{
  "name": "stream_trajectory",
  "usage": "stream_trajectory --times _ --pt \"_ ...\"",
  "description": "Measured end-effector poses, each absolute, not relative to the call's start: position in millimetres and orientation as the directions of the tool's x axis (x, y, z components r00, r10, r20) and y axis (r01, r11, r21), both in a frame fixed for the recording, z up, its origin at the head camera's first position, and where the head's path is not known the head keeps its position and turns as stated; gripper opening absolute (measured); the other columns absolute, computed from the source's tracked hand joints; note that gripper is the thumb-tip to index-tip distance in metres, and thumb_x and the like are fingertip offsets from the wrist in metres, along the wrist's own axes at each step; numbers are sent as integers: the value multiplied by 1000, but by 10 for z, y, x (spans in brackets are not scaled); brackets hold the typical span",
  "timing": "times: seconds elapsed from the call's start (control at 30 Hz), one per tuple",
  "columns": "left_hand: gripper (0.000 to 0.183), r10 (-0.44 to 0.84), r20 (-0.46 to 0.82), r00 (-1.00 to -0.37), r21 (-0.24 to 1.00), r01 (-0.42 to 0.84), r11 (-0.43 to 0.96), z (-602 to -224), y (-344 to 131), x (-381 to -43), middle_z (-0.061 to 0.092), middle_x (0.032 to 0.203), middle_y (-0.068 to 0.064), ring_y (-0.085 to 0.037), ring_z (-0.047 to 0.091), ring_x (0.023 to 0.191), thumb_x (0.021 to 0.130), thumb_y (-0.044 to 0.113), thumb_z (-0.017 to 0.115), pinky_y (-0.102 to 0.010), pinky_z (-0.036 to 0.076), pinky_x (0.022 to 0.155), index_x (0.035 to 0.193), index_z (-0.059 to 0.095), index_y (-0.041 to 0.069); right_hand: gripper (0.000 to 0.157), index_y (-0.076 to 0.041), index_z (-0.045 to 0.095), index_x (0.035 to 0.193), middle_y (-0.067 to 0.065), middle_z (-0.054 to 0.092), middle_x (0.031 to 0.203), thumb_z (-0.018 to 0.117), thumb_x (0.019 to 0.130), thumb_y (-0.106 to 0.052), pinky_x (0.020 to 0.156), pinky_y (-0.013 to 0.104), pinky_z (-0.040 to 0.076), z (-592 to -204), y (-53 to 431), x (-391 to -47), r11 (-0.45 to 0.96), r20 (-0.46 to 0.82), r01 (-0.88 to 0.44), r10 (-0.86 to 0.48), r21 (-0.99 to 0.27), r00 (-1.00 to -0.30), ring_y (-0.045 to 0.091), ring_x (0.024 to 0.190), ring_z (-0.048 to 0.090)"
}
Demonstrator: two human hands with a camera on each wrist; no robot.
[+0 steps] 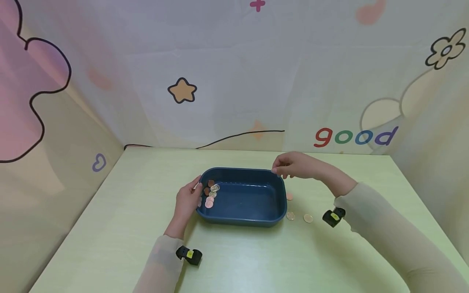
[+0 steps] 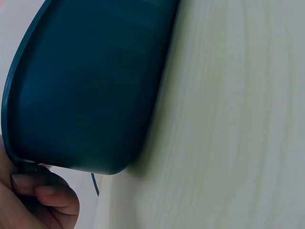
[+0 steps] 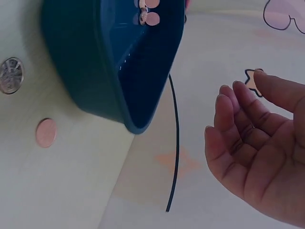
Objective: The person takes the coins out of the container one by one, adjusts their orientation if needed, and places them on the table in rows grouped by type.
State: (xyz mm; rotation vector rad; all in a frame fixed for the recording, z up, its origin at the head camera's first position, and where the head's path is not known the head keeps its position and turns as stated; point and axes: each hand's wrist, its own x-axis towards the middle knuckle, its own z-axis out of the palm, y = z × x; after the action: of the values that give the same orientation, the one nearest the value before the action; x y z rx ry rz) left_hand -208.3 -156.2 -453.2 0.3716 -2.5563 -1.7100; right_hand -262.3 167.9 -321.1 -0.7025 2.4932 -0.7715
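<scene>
A dark blue plastic tub (image 1: 243,203) with rounded corners sits on the table. Inside it, several copper and silver coins (image 1: 209,202) lie bunched at the left end. My left hand (image 1: 188,199) grips that left end by the rim; its curled fingers (image 2: 59,195) show under the rim in the left wrist view. Above the back right corner hovers my right hand (image 1: 298,165), apart from the tub in the right wrist view. Its fingers (image 3: 224,148) are loosely bent, the thumb stands off them, and no coin is visible in it.
Just right of the tub, a copper coin (image 1: 289,196) and two paler coins (image 1: 308,218) lie on the table (image 1: 146,228). A patterned cloth backdrop (image 1: 234,81) rises behind the table's back edge and along both sides.
</scene>
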Motion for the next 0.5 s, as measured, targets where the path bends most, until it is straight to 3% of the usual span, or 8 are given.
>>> stream_trajectory --times 0.23,0.5 --pt "44 -213 -86 -973 913 -163 374 -4538 -1564 -2092 42 55 6 -6 43 49 107 19 52 -20 36 51 149 53 8 21 -1 69 112 20 71 102 63 101 -17 77 28 52 -3193 1320 -2778 688 -272 -425 -663 -589 -697 30 89 66" --pt "44 -220 -88 -971 904 -171 392 -4531 -1565 -2085 42 54 6 -6 44 48 107 20 52 -20 36 51 150 53 9 26 2 69 118 15 75 104 66 98 -15 77 27 54 -3217 910 -2931 650 -314 -517 -741 -556 -594 26 90 68"
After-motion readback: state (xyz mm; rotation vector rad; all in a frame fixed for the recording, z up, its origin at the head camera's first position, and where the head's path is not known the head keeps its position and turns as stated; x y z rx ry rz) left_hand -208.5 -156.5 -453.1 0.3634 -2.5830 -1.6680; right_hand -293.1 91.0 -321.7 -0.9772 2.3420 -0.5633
